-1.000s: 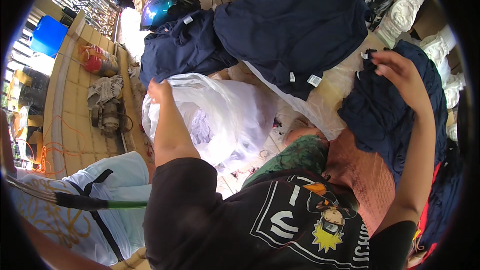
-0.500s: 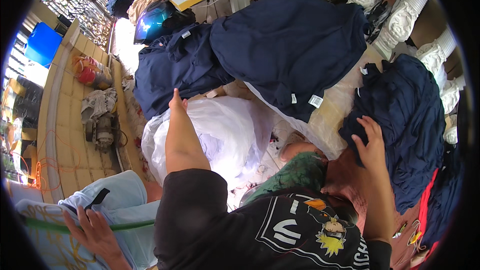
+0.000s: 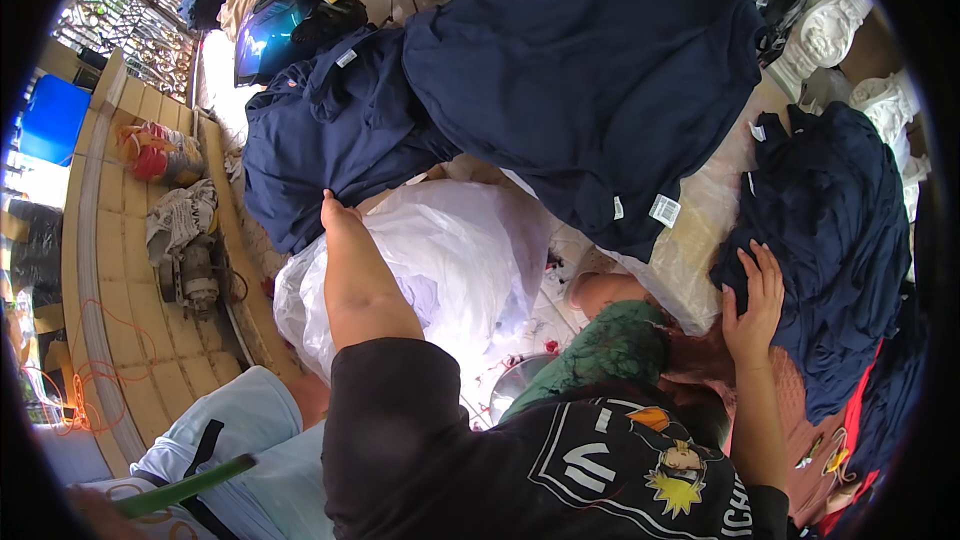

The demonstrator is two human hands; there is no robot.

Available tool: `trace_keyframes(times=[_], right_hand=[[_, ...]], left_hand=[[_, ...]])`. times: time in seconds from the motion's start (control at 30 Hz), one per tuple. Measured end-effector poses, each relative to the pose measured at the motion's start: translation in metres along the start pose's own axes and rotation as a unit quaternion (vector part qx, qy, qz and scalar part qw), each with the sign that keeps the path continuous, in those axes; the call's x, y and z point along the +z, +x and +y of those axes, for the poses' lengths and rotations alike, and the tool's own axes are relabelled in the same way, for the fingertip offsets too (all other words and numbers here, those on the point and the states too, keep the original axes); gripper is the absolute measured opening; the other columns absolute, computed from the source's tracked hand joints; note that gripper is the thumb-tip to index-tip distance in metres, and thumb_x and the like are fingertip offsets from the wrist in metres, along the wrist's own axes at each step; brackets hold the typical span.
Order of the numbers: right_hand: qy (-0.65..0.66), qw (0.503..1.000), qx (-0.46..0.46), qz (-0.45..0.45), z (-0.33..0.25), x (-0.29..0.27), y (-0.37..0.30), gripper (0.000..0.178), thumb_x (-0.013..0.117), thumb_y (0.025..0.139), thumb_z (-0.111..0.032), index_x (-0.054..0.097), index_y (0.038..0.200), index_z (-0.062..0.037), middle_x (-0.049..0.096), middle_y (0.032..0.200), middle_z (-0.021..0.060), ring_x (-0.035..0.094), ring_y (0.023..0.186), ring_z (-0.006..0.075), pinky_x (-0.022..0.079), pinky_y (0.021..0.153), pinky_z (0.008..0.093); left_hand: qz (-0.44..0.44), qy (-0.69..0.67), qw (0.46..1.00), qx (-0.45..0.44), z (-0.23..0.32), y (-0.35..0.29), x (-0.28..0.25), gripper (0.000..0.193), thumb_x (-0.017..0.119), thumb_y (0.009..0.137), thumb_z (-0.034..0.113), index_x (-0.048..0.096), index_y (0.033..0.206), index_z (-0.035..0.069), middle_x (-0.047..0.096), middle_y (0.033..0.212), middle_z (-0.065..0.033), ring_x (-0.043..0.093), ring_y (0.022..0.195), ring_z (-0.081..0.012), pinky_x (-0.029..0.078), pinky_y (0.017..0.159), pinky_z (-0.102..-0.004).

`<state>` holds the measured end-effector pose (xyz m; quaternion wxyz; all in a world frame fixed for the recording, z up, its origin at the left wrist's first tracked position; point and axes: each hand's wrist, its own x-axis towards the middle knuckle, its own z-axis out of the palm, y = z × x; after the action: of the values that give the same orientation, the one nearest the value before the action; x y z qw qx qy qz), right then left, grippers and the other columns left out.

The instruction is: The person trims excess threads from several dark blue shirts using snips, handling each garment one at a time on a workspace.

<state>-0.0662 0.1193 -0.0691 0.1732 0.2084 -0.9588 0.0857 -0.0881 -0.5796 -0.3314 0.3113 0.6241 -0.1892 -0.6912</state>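
Observation:
My left arm reaches forward, and my left hand (image 3: pixel 340 213) is at the near edge of a navy garment heap (image 3: pixel 335 130). The thumb points up there; the other fingers are mostly hidden. Just below that hand lies a white translucent plastic bag (image 3: pixel 455 240) with pale cloth inside. My right hand (image 3: pixel 755 302) rests with fingers stretched out on the near-left side of another navy garment pile (image 3: pixel 840 230). Between the two, a large navy garment stack (image 3: pixel 580 80) with white tags lies partly over a clear plastic-wrapped bundle (image 3: pixel 690 250).
At lower left is another person in light blue shorts (image 3: pixel 220 430), a green strip (image 3: pixel 190 485) across them. A tiled ledge (image 3: pixel 125 240) carries a motor (image 3: pixel 195 280). A visored helmet (image 3: pixel 270 35) stands behind the heap; white rolls (image 3: pixel 830 25) are at far right.
My view has shifted slightly. My right hand has settled lower on the pile, its fingers closer together. The other person's hand has moved down and left, blurred, and the green strip has tilted.

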Motion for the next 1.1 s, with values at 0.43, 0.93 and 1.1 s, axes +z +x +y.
trace_keyframes(times=[0.43, 0.93, 1.1], right_hand=[[0.012, 1.0, -0.001, 0.014, 0.0, -0.004, -0.006, 0.048, 0.065, 0.076, -0.014, 0.058, 0.123, -0.0076, 0.052, 0.134, 0.0131, 0.046, 0.128, 0.0342, 0.034, 0.105, 0.045], [0.137, 0.983, 0.01, 0.121, 0.056, -0.096, -0.098, 0.038, 0.071, 0.081, -0.027, 0.063, 0.111, -0.005, 0.058, 0.124, 0.0133, 0.053, 0.118, 0.0315, 0.043, 0.098, 0.043], [0.122, 0.954, 0.149, 0.228, 0.128, -0.155, -0.163, 0.032, 0.072, 0.081, -0.024, 0.065, 0.105, -0.0042, 0.063, 0.112, 0.013, 0.058, 0.109, 0.0324, 0.046, 0.093, 0.0414]], left_hand=[[-0.063, -0.061, 0.99, 0.109, -0.052, -0.07, -0.03, 0.033, 0.076, 0.083, 0.024, 0.056, 0.1, 0.004, 0.063, 0.081, -0.0083, 0.054, 0.057, -0.0178, 0.036, 0.041, -0.0319], [-0.408, 0.153, 0.584, 0.684, -0.199, -0.525, -0.004, 0.038, 0.06, 0.091, 0.01, 0.053, 0.126, -0.003, 0.045, 0.138, -0.019, 0.042, 0.13, -0.0328, 0.029, 0.11, -0.0414], [-0.64, 0.098, 0.382, 0.66, -0.243, -0.705, -0.018, 0.039, 0.063, 0.09, 0.012, 0.055, 0.125, -0.001, 0.048, 0.138, -0.0163, 0.04, 0.132, -0.0301, 0.028, 0.11, -0.0405]])
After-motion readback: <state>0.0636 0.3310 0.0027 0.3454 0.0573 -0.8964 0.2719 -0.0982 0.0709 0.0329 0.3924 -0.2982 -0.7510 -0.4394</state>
